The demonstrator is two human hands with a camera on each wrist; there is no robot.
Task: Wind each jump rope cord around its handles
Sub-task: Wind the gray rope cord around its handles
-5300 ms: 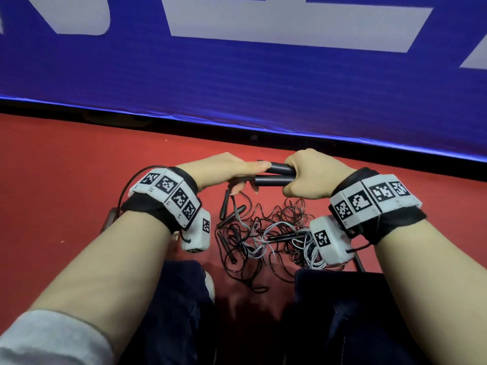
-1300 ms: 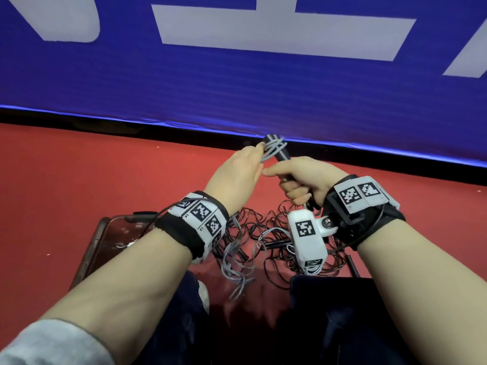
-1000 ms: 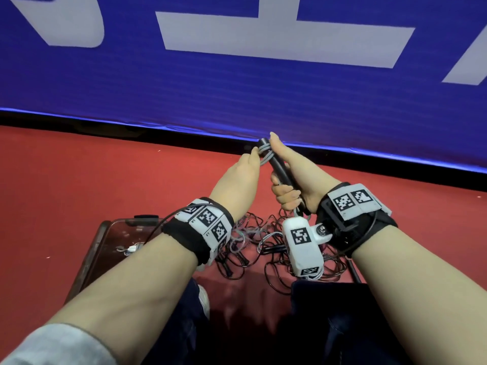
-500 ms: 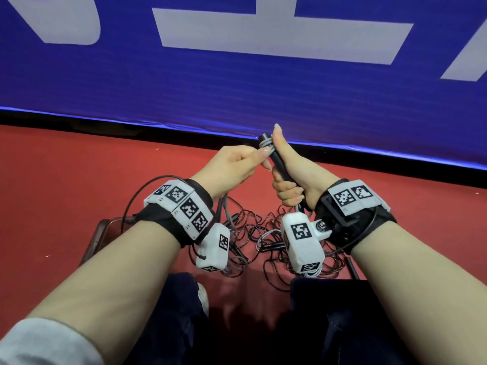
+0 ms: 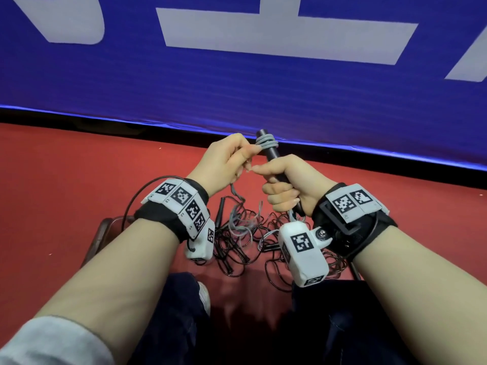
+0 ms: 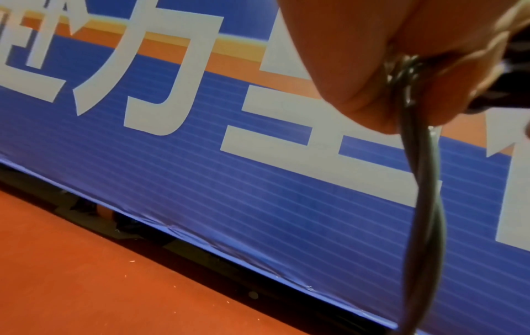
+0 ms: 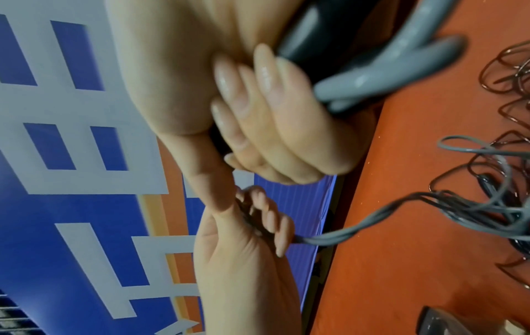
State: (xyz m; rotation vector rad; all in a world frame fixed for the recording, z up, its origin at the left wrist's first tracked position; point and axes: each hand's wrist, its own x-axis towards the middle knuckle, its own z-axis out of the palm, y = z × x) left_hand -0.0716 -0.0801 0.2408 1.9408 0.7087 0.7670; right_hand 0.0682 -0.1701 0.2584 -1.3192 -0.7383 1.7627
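My right hand [image 5: 286, 184] grips a pair of black jump rope handles [image 5: 271, 154], held upright and tilted away from me. A few turns of grey cord [image 5: 266, 142] sit around their top end. My left hand [image 5: 232, 160] pinches the doubled grey cord just left of those turns. From the left hand the twisted cord [image 6: 424, 204] hangs down to the floor. In the right wrist view the right hand [image 7: 258, 108] curls round the handles [image 7: 324, 29], and the left hand [image 7: 258, 226] holds the cord [image 7: 373, 217].
A tangle of grey and black cords with other black handles [image 5: 253, 238] lies on the red floor [image 5: 79, 193] between my knees. A dark flat object [image 5: 98, 239] lies under my left forearm. A blue banner wall [image 5: 237, 88] stands close ahead.
The handles went from lying level between both hands to upright in my right hand. My left hand has circled them, adding grey cord turns, and now sits left of the top.
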